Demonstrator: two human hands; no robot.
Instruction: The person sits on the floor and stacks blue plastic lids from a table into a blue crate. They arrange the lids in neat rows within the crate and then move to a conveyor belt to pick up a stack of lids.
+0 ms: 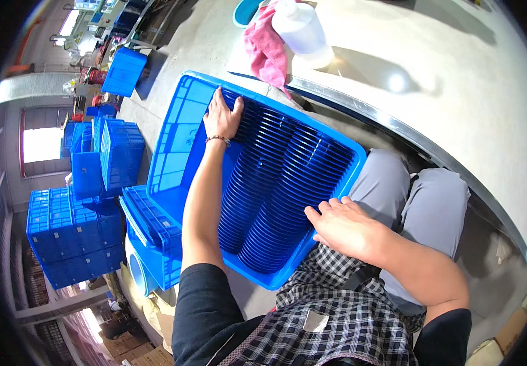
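Note:
A blue plastic crate (164,137) sits tilted in front of me, to the left of my knees. Inside lie rows of dark blue round pieces (263,189), nested like dishes or lids and packed on edge; their exact kind I cannot make out. My left hand (222,116) reaches into the far part of the crate, fingers extended and thumb apart, lying against the end of the row nearest the table. Over the near right rim hovers my right hand (346,229), fingers loosely bent and apart, with nothing visible in it; whether it touches the rim I cannot tell.
A pale table (416,73) with a metal edge runs along the right. On it stand a translucent white bottle (303,33), a pink cloth (265,52) and a teal bowl (245,13). Stacked blue crates (71,229) fill the left, and another crate (124,72) stands farther off.

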